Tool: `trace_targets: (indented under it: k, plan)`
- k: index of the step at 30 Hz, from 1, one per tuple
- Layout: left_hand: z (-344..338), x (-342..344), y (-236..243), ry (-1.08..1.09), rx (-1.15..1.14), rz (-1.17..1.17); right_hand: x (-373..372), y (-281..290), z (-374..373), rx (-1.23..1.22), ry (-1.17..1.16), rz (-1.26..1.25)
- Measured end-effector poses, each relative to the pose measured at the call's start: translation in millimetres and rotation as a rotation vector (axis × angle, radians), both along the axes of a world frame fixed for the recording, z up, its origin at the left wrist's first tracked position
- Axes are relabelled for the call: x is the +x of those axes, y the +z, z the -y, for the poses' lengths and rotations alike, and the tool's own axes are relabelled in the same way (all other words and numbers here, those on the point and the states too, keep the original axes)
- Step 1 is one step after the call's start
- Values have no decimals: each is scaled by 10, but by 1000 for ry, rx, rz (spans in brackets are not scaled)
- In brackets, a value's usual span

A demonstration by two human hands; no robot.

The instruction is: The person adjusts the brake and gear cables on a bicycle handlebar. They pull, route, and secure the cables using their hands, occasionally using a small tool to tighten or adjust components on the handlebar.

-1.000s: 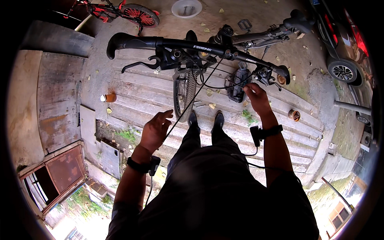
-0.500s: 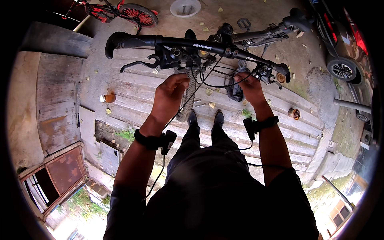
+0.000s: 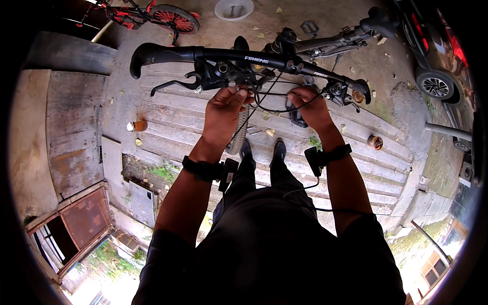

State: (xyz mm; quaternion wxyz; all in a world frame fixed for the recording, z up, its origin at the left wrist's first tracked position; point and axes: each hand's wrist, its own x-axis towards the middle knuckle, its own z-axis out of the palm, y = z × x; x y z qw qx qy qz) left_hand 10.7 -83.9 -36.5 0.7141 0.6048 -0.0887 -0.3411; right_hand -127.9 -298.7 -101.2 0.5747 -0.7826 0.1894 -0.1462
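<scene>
As I watch remotely, a car (image 3: 443, 58) stands far right | bicycle (image 3: 328, 47) nearer, its black handlebar (image 3: 223, 54) across my view | left hand (image 3: 222, 116) below it, fingertips drawn together, hold I cannot tell | right hand (image 3: 313, 110) curled, pinching a black cable (image 3: 274, 94) under the bar

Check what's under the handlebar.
Black cables, brake levers and the front tyre, partly covered by the left hand. A dark bundle on the ground is mostly hidden by the right hand; its kind can't be told.
</scene>
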Motion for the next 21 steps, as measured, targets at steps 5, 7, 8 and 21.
trace_targets:
  k: [5,7,8,21]
  plan:
    - [-96,-50,34,44,-77,-70,-113,175,-20,-414,-105,32]
    - [-189,-55,0,79,-106,-94,-253,273,-49,-483,-96,-28]
    - [-220,-47,15,91,-103,-90,-353,334,-77,-485,-75,-77]
    - [-474,-31,175,140,-87,-55,-1012,754,-597,-135,157,-228]
